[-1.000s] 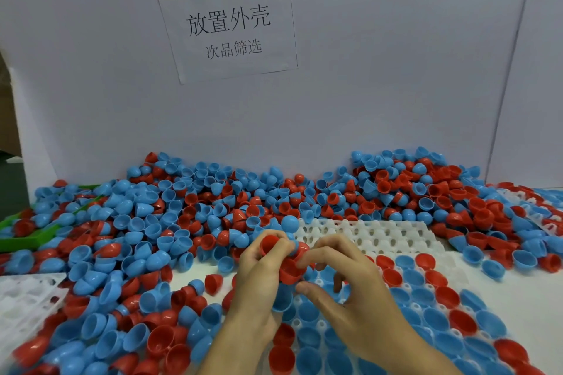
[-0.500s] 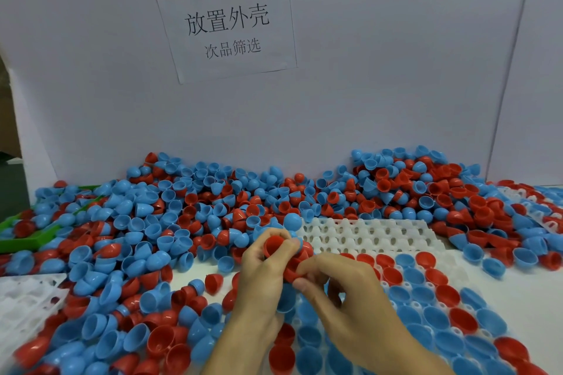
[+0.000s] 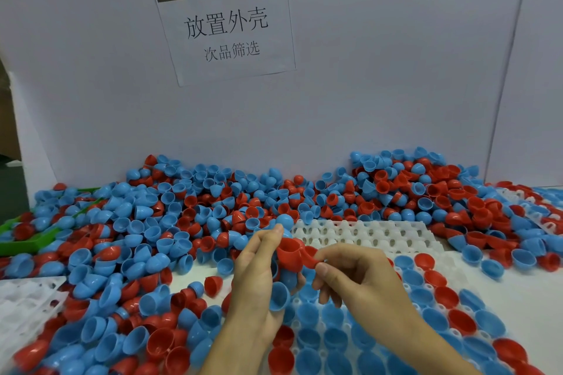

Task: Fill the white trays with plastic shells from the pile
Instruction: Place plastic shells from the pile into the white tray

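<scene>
red shells mid-separation over the tray

head view: the left hand (image 3: 259, 271) pinches a red shell (image 3: 288, 253) between thumb and fingers, with blue shells (image 3: 278, 295) cupped lower in the same palm. the right hand (image 3: 362, 274) pinches a second red shell (image 3: 310, 260) by its rim, touching the first. just below the grip lies the tray (image 3: 359, 233), near rows filled, far rows beyond the grip bare. the pile (image 3: 182, 222) spreads left of and behind the grip.

risk, as i judge it: a hard tug on stuck shells could snap one free and knock seated shells out of place; the loosely cupped blue shells could spill if the left palm loosens.
</scene>
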`<action>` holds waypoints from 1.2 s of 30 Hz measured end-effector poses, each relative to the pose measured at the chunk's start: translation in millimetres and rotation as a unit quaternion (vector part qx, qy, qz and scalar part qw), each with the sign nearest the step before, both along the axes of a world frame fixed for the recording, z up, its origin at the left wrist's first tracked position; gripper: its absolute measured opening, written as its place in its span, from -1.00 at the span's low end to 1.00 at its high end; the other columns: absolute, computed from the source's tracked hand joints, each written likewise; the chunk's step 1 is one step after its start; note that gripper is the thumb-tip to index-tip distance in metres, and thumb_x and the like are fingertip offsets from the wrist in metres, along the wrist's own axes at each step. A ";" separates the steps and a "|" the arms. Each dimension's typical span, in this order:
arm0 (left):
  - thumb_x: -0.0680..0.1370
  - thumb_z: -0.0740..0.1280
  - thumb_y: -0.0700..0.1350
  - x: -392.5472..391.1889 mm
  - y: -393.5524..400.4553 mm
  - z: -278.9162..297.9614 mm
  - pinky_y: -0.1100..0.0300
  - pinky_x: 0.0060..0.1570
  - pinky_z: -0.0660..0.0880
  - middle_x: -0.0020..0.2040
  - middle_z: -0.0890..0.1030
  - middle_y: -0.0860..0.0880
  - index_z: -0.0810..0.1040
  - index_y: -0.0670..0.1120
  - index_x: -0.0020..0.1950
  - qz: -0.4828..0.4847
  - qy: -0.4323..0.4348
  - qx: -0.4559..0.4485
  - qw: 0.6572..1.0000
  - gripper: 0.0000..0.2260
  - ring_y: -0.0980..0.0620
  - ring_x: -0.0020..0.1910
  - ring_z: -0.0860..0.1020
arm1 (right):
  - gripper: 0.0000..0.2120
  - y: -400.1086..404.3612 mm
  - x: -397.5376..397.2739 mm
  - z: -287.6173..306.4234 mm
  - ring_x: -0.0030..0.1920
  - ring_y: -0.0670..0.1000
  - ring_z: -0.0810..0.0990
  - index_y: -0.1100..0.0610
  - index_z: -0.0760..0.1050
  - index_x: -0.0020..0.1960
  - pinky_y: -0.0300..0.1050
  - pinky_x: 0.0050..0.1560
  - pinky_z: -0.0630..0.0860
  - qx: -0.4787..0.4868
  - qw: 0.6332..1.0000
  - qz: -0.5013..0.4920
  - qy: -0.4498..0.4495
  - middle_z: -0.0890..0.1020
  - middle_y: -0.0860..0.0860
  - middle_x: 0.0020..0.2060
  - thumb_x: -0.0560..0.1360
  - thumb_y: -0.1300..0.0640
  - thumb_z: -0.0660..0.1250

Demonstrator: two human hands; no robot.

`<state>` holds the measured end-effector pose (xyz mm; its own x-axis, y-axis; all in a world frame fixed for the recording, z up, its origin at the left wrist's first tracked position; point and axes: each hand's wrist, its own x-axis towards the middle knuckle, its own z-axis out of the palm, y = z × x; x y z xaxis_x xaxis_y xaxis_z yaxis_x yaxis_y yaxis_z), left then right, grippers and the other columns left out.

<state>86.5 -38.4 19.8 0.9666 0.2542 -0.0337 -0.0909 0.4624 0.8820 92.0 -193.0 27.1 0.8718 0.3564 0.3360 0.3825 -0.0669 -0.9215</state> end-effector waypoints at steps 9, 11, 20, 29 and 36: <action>0.41 0.44 -0.03 -4.2 -4.7 5.2 0.14 -0.35 0.59 -0.28 0.59 -0.07 0.54 -0.07 -0.26 0.012 -0.041 0.081 0.996 -0.84 0.04 -0.31 0.57 | -0.69 1.2 5.1 0.3 -0.21 0.03 0.73 -0.02 0.71 -0.15 -0.21 -0.17 0.63 0.001 0.996 0.013 0.086 0.74 0.04 -0.24 0.39 -0.24 0.39; 0.48 0.42 -0.09 -4.3 -5.3 4.8 0.12 -0.33 0.59 -0.27 0.60 -0.08 0.53 -0.06 -0.28 0.012 -0.043 0.088 0.995 -0.84 0.01 -0.29 0.57 | -0.74 -0.4 6.1 0.4 -0.20 -0.02 0.73 -0.04 0.71 -0.16 -0.27 -0.17 0.62 -0.004 0.996 0.019 0.090 0.74 0.00 -0.23 0.36 -0.22 0.44; 0.40 0.43 -0.05 -0.4 1.9 4.5 0.07 -0.32 0.58 -0.21 0.63 -0.10 0.58 0.02 -0.32 0.006 -0.020 0.008 1.000 -0.89 -0.05 -0.23 0.60 | -0.78 -6.1 14.1 -4.5 -0.02 -0.05 0.71 -0.04 0.72 -0.05 -0.36 -0.04 0.56 0.063 0.986 0.047 0.147 0.75 0.02 -0.09 0.31 -0.01 0.54; 0.31 0.48 0.00 1.2 6.3 3.0 0.10 -0.38 0.54 -0.21 0.64 -0.11 0.60 0.00 -0.28 -0.007 -0.016 -0.016 1.000 -0.89 -0.06 -0.29 0.61 | -0.69 -6.5 21.9 -12.2 0.02 0.05 0.70 0.04 0.72 -0.11 -0.08 0.15 0.57 0.069 0.982 0.023 0.173 0.74 0.08 -0.09 0.20 -0.07 0.58; 0.30 0.47 0.00 1.5 6.4 2.3 0.12 -0.43 0.52 -0.23 0.64 -0.09 0.59 -0.03 -0.28 -0.008 -0.013 -0.022 1.000 -0.86 -0.04 -0.31 0.61 | -0.92 -37.4 38.5 12.1 -0.07 0.00 0.73 0.04 0.70 -0.06 -0.25 -0.15 0.63 0.015 0.994 -0.037 0.106 0.75 0.00 -0.11 0.47 0.12 0.43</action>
